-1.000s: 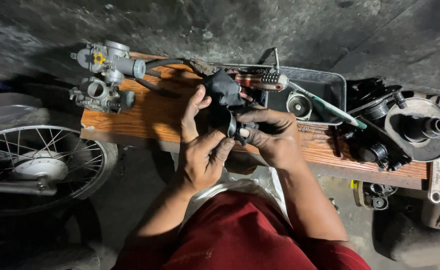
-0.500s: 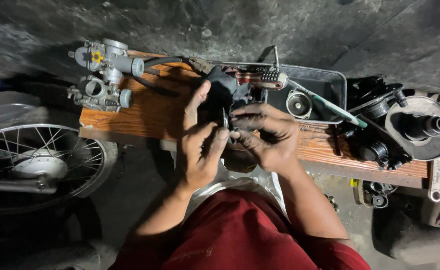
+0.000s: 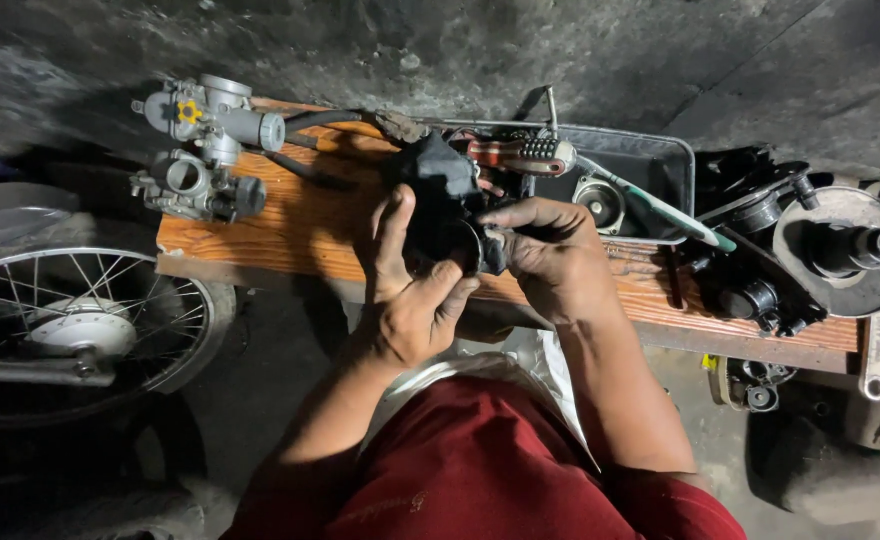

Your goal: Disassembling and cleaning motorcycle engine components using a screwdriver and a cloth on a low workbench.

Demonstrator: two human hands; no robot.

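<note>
A black carburettor body (image 3: 440, 205), now tilted closer over the wooden counter (image 3: 300, 215), is clasped by the left hand (image 3: 410, 290) while right hand (image 3: 550, 255) fingertips stay pinched at its round opening.

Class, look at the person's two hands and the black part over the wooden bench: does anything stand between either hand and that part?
Nothing visible does. The left hand already grips the black part from below, and the right hand touches its right side with its fingertips. Both are in direct contact above the wooden bench.
</note>
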